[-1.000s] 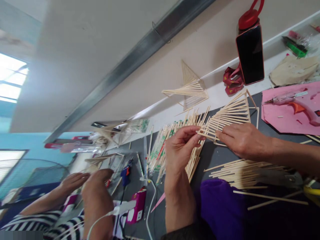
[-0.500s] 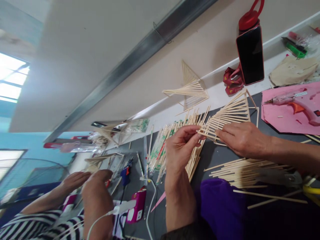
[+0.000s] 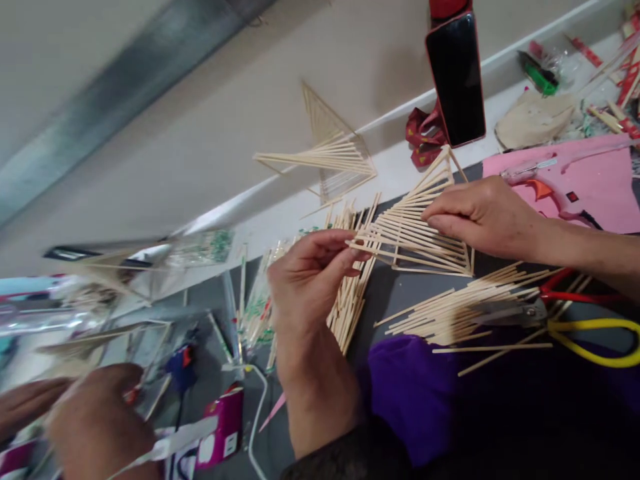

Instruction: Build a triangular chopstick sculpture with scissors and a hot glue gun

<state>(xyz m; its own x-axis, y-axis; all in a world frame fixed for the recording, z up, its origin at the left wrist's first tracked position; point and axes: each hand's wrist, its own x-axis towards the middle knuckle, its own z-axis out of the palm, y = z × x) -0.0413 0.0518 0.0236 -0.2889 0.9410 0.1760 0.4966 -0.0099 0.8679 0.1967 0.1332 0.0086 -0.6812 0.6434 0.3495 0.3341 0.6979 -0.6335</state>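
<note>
A person's two bare hands work at a twisted, fan-like frame of thin pale wooden sticks (image 3: 413, 230), which sits above a dark grey tabletop (image 3: 395, 292) near the middle of the view. The left hand (image 3: 310, 280) pinches the frame's narrow left end between thumb and fingers. The right hand (image 3: 487, 217) has its fingertips bunched against the frame's upper right part; whether they grip a stick, I cannot tell. Left of the frame, partly behind the left wrist, lies a thick bundle of similar sticks (image 3: 345, 317). Below the frame are a loose pile of sticks (image 3: 465, 303) and metal scissors with red and yellow handles (image 3: 595, 325). Right of it, a pink glue gun with an orange trigger (image 3: 560, 200) lies on a pink sheet (image 3: 613, 167). Above it stands a black-screened phone (image 3: 456, 80); to its upper left is a second stick frame (image 3: 345, 160). Well to its lower left, a co-worker's blurred arm (image 3: 100, 420) shows.
</note>
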